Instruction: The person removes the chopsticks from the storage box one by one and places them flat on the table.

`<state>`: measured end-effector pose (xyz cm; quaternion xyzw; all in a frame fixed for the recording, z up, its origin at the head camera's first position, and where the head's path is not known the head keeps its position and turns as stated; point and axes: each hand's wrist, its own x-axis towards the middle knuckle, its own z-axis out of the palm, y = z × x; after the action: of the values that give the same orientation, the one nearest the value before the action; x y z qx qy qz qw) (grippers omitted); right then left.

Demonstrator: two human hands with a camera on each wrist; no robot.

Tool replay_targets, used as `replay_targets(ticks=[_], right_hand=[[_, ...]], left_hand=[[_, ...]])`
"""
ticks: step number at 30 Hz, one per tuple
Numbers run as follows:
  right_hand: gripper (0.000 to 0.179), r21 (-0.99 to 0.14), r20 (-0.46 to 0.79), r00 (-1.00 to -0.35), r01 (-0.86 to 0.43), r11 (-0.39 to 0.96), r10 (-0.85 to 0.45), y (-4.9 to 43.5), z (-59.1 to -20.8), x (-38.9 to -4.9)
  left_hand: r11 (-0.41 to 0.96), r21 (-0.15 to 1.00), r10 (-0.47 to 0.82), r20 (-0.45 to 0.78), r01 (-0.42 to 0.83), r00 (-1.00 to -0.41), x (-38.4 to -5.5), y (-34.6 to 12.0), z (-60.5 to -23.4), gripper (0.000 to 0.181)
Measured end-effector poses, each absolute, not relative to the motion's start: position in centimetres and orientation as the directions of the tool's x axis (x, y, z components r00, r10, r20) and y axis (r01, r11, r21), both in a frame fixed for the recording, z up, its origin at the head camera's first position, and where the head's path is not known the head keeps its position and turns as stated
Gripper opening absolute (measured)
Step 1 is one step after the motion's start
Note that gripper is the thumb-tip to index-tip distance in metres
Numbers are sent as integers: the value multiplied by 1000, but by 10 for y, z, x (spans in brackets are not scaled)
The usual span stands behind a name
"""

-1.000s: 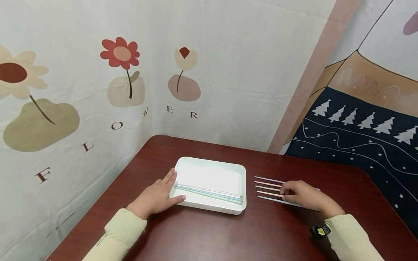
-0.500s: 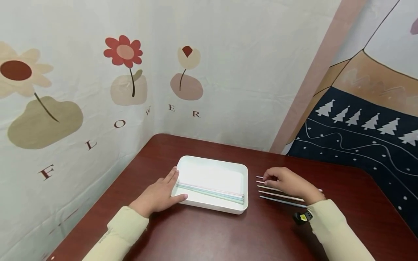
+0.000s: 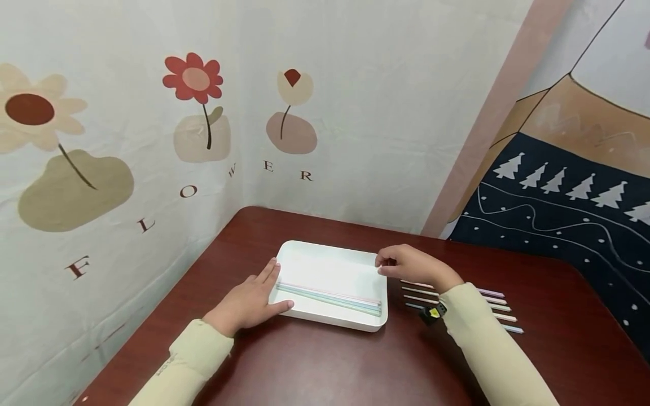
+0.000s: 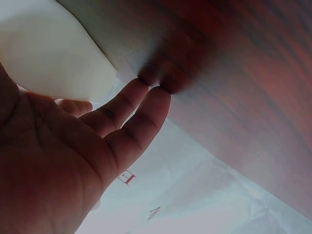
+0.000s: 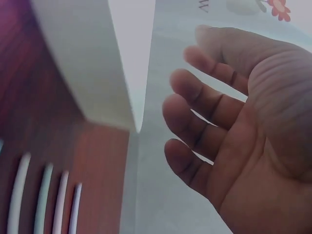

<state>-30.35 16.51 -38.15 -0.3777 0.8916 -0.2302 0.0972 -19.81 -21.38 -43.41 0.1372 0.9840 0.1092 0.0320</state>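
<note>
A white rectangular tray (image 3: 325, 265) lies on the table, with several pastel chopsticks (image 3: 330, 299) side by side along its near side. My left hand (image 3: 247, 301) rests against the tray's left end, fingers straight along the rim and thumb at the near edge. At the far right corner of the tray is my right hand (image 3: 413, 264), fingers loosely bent; the right wrist view shows nothing in the hand, and whether it touches the rim cannot be told. Several more chopsticks (image 3: 504, 317) lie in a row right of the tray, partly hidden under my right wrist and sleeve.
The dark red-brown table (image 3: 325, 363) runs back to a pale curtain (image 3: 365, 124) printed with flowers and letters. At the right hangs a dark blue cloth (image 3: 548, 225) with white trees. A small black device (image 3: 433, 313) sits at my right wrist.
My right hand has lifted off the chopsticks on the table and moved left and away from me to the tray's far right corner. The left hand stays on the tray.
</note>
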Motion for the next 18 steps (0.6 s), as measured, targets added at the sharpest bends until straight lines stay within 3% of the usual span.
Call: replay_targets(ticks=[18], right_hand=[[13, -533, -166, -603, -611, 585, -781, 88, -398, -331]], left_hand=[[943, 212, 269, -35, 256, -962, -199, -210, -434, 99]])
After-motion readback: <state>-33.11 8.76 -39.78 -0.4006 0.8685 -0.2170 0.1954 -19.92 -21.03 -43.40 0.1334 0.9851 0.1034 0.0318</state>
